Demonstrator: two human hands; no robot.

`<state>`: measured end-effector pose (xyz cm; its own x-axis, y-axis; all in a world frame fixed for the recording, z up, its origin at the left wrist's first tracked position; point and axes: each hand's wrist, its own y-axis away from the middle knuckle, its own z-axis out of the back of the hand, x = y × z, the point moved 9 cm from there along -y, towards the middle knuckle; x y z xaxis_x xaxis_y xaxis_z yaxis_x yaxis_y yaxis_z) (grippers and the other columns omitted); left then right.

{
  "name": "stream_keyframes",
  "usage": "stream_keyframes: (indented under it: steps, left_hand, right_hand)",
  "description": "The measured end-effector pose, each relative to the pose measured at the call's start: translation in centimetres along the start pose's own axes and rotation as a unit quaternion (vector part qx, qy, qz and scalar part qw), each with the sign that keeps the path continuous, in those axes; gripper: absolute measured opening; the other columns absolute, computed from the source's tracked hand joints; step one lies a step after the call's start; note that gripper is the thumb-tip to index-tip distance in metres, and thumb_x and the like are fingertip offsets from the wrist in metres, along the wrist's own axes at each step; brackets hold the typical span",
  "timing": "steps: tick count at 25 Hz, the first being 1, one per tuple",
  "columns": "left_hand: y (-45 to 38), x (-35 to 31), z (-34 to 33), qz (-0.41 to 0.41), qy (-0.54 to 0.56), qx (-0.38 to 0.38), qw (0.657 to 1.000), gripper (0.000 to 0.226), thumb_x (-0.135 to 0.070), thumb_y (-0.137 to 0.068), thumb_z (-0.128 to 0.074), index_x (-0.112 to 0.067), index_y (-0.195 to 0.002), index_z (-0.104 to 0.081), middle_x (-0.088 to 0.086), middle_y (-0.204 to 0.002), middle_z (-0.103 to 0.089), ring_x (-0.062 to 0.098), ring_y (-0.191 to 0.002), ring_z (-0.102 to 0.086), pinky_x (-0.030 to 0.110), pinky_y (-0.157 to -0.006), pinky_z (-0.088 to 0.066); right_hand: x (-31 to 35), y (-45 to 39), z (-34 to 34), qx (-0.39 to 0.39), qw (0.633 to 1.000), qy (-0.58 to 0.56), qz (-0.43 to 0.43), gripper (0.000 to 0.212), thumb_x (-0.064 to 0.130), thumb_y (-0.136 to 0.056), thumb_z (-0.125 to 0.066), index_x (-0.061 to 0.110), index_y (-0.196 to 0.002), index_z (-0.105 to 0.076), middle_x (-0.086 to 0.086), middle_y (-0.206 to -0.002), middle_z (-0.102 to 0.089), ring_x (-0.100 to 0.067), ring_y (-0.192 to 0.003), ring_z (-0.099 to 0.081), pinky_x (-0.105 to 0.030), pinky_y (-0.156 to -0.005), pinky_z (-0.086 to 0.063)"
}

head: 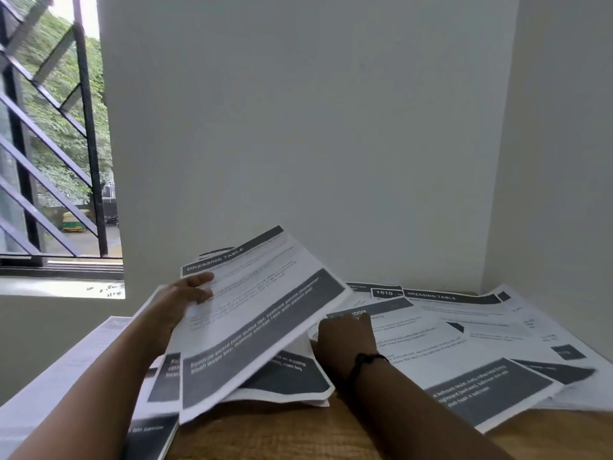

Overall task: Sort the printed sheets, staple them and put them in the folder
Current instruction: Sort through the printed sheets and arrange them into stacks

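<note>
- The left hand, at centre left of the frame, pinches a printed sheet headed "DRESSING TABLE" by its left edge, thumb on top and fingers underneath, holding it lifted and tilted above the pile.
- The right hand, at lower centre, rests knuckles-up on the spread of sheets covering the right half of the wooden tabletop; its fingertips are hidden past the knuckles, so I cannot tell whether it presses flat or pinches a page. A dark band circles that wrist.
- More sheets lie under the lifted page at lower centre, and another stack runs along the lower left edge of the frame.
- No stapler or folder is in view, so my reading is that sorting is under way and stapling has not begun.
- Risk: the lifted sheet is held at one edge only, so it could sag, fold or slip from the pinch and land back in the wrong group.
- Risk: several pages carry the same heading and overlap loosely; dragging one out could pull its neighbours along and mix the sets.
- Risk: sheets at the right and lower left seem to overhang the tabletop edge, so a nudge from either forearm might send them off.
- A window with a dark grille fills the upper left.
</note>
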<state>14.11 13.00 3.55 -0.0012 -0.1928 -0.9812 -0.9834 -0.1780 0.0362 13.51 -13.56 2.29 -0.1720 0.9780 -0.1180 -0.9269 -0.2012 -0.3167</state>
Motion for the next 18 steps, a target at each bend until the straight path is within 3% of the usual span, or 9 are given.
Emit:
stream_keyframes:
  steps: [3,5,7,10,14,18]
  left_hand:
    - [-0.5,0.7,1.0,-0.027,-0.198,-0.046,0.979,0.035,0.011,-0.085,-0.053,-0.013,-0.108,-0.063,0.02,-0.112,-0.062,0.032,-0.082,-0.064,0.033,-0.061,-0.053]
    - [-0.3,0.6,1.0,-0.06,-0.351,-0.067,0.932,0.038,0.01,-0.082,-0.052,-0.018,-0.106,-0.062,0.013,-0.114,-0.06,0.024,-0.085,-0.062,0.031,-0.069,-0.052]
    - [-0.1,0.6,0.9,-0.07,-0.402,-0.069,0.911,0.038,0.007,-0.08,-0.051,-0.024,-0.1,-0.062,0.007,-0.112,-0.06,0.023,-0.088,-0.063,0.035,-0.078,-0.055]
    - [-0.1,-0.2,1.2,-0.09,-0.308,-0.063,0.945,0.038,0.008,-0.081,-0.053,-0.024,-0.098,-0.064,0.01,-0.102,-0.064,0.032,-0.081,-0.069,0.043,-0.073,-0.06]
    - [0.9,-1.4,1.0,-0.106,-0.163,-0.058,0.979,0.032,0.007,-0.086,-0.056,-0.018,-0.103,-0.066,0.012,-0.096,-0.066,0.031,-0.071,-0.068,0.03,-0.052,-0.058]
    - [1.1,-1.4,0.8,-0.103,-0.134,-0.053,0.984,0.032,0.009,-0.086,-0.055,-0.018,-0.1,-0.066,0.011,-0.094,-0.067,0.029,-0.069,-0.066,0.026,-0.049,-0.057]
  right_hand:
    - [-0.8,-0.2,-0.5,0.021,1.0,0.017,-0.002,0.029,0.031,-0.091,-0.044,0.022,-0.115,-0.057,-0.002,-0.119,-0.061,-0.025,-0.118,-0.049,-0.045,-0.1,-0.029]
    - [-0.6,-0.2,-0.7,0.039,0.999,0.033,0.006,0.032,0.03,-0.091,-0.045,0.02,-0.12,-0.055,-0.004,-0.123,-0.057,-0.027,-0.121,-0.045,-0.048,-0.102,-0.027]
    - [-0.2,-0.1,-0.7,0.045,0.998,0.046,0.009,0.034,0.031,-0.091,-0.045,0.018,-0.121,-0.054,-0.005,-0.126,-0.054,-0.027,-0.122,-0.043,-0.049,-0.102,-0.027]
    - [-0.3,-0.2,-1.0,0.052,0.998,0.025,-0.001,0.038,0.033,-0.09,-0.044,0.017,-0.123,-0.053,-0.005,-0.128,-0.052,-0.027,-0.123,-0.042,-0.048,-0.102,-0.029]
    - [-0.9,-0.5,-1.0,0.058,0.997,-0.046,-0.024,0.032,0.032,-0.089,-0.045,0.017,-0.115,-0.056,-0.004,-0.12,-0.06,-0.027,-0.116,-0.052,-0.044,-0.099,-0.035]
    - [-1.3,-0.8,-1.2,0.055,0.996,-0.067,-0.038,0.029,0.032,-0.088,-0.047,0.017,-0.112,-0.056,-0.003,-0.116,-0.062,-0.026,-0.113,-0.053,-0.043,-0.1,-0.036]
